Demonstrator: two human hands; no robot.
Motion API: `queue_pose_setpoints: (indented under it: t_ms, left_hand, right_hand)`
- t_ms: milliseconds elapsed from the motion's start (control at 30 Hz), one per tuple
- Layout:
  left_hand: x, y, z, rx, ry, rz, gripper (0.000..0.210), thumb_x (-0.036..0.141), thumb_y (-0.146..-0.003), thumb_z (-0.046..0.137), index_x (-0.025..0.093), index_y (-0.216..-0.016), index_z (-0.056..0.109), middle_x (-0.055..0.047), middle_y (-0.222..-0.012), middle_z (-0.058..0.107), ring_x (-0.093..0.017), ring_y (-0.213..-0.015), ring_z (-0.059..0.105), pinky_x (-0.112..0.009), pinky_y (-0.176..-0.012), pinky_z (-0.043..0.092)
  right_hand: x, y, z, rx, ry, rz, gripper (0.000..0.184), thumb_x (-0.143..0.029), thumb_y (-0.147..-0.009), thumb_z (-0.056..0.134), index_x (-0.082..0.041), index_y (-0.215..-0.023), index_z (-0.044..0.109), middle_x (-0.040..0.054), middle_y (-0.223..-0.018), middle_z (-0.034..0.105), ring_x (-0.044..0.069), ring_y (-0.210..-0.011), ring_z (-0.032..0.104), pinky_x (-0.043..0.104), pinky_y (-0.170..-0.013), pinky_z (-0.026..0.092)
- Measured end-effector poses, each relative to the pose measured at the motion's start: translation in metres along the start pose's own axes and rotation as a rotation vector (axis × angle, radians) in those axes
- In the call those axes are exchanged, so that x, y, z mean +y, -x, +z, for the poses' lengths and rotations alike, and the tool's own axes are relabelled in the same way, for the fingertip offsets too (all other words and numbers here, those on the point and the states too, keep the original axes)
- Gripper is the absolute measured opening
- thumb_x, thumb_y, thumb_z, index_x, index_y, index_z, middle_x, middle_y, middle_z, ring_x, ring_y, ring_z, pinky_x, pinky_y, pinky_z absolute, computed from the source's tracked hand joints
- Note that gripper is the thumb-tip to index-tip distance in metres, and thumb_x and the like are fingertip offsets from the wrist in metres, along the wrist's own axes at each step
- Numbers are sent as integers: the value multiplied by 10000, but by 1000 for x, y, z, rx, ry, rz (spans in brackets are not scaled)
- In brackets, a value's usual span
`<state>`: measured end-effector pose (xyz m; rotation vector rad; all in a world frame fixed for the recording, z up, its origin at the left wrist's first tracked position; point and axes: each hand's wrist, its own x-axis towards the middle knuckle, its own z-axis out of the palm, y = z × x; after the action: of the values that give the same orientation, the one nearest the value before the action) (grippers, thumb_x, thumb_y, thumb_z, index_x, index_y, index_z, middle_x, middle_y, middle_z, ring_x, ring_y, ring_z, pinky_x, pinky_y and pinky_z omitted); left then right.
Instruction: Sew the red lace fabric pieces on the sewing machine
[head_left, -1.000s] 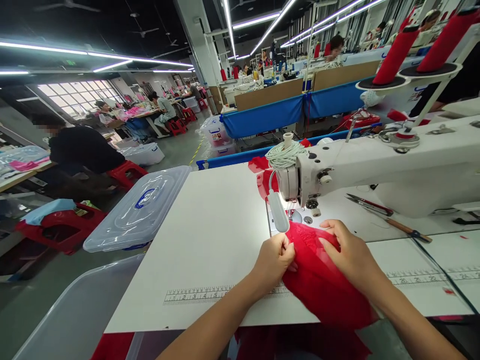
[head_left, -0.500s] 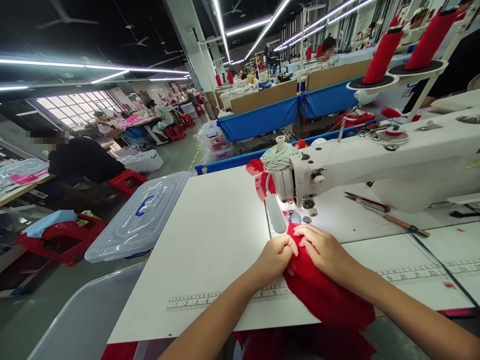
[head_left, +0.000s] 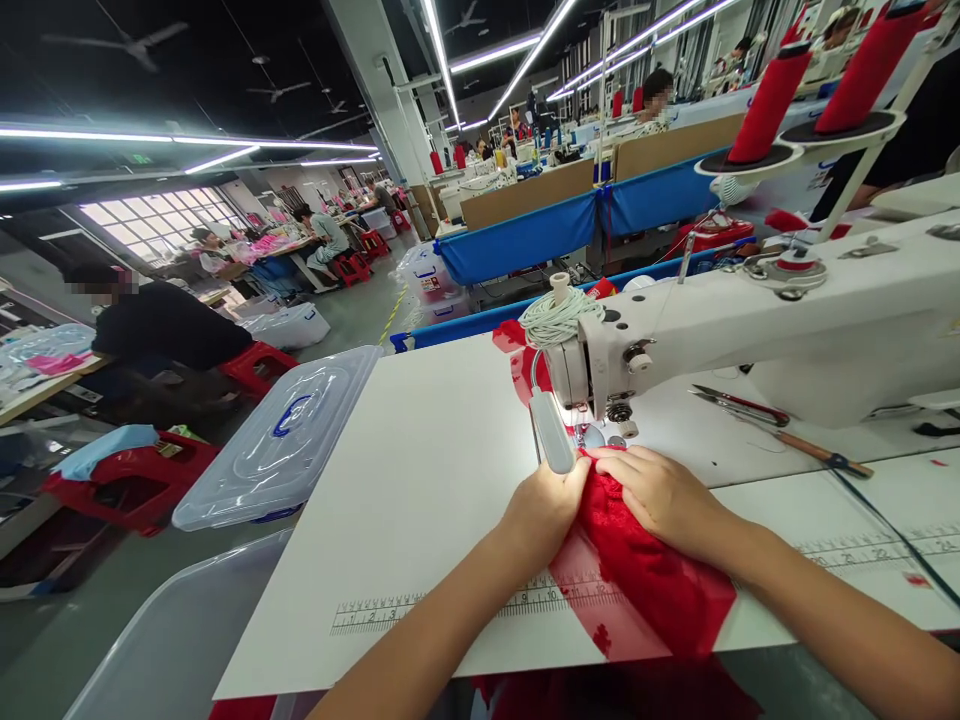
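Note:
Red lace fabric (head_left: 637, 560), partly sheer, lies on the white sewing table and hangs over its front edge. My left hand (head_left: 546, 505) pinches the fabric's left edge close to the presser foot, its fingertips partly hidden. On the right side of the cloth, my right hand (head_left: 660, 495) has its fingers bent over the fabric close to the needle, holding it. The white sewing machine (head_left: 592, 365) stands directly beyond both hands, and a small grey lamp (head_left: 551, 430) lights the needle area.
Snips (head_left: 739, 405) and an orange-handled tool (head_left: 825, 452) lie right of my right hand. Red thread cones (head_left: 769, 105) stand on the machine's rack. A lidded clear plastic box (head_left: 281, 435) stands left of the table (head_left: 360, 480). A person in dark clothes (head_left: 169, 325) sits farther left.
The red fabric has been spread flatter, its sheer part now lying across the printed ruler. My left hand has turned and sits slightly farther left; my right hand has shifted slightly right.

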<state>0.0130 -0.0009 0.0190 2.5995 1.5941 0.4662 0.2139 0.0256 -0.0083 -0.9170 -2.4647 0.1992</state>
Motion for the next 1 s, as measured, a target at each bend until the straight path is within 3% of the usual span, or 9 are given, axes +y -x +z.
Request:
queue_pose_setpoints:
  t_ms: [67,200,467,667,867,1000]
  left_hand:
    - [3,5,2,-53,-23,100,276,97,-938,378,150,-1098,598,-100,-1045,664,-202,-773,636,-300,-619,514]
    - [5,11,7,-52,-137,217,399,342,-1015,382,60,-1239,553,-222,-1252,608,-307,-1074,617,-403,-798,551]
    - [4,12,5,-86,-218,170,549,516,-1020,338,85,-1275,563,-166,-1022,666,-264,-853,639,-361,-665,536]
    - [4,12,8,-60,-220,176,617,571,-1013,282,97,-1273,581,-177,-1036,668,-288,-942,634,-371,-689,531]
    - [4,13,10,-16,-247,194,619,580,-1000,349,89,-1309,564,-194,-1159,653,-294,-976,630,-375,-719,501]
    - [5,13,9,-37,-251,184,586,574,-992,394,98,-1272,589,-164,-1001,686,-288,-956,630,-360,-703,473]
  right_hand:
    - [0,1,0,25,17,-11,437,-4,-771,383,-160,-1071,660,106,-1180,709,216,-937,664,367,-822,587]
    - [2,3,1,43,45,-23,473,4,-782,364,-137,-1137,643,110,-1210,699,223,-978,660,371,-833,592]
    - [4,6,2,19,78,-22,423,-23,-836,374,-153,-1129,650,100,-1233,694,211,-952,652,345,-797,589]
    - [2,8,5,30,132,-38,438,-63,-867,417,-171,-1232,635,90,-1195,708,208,-896,634,329,-715,566]
    - [1,8,5,-31,150,9,339,-140,-925,430,-159,-1178,655,111,-1226,691,219,-919,630,354,-735,575]
    - [2,7,5,-17,116,-6,362,-117,-906,439,-150,-1209,635,110,-1223,694,212,-903,634,350,-748,579]
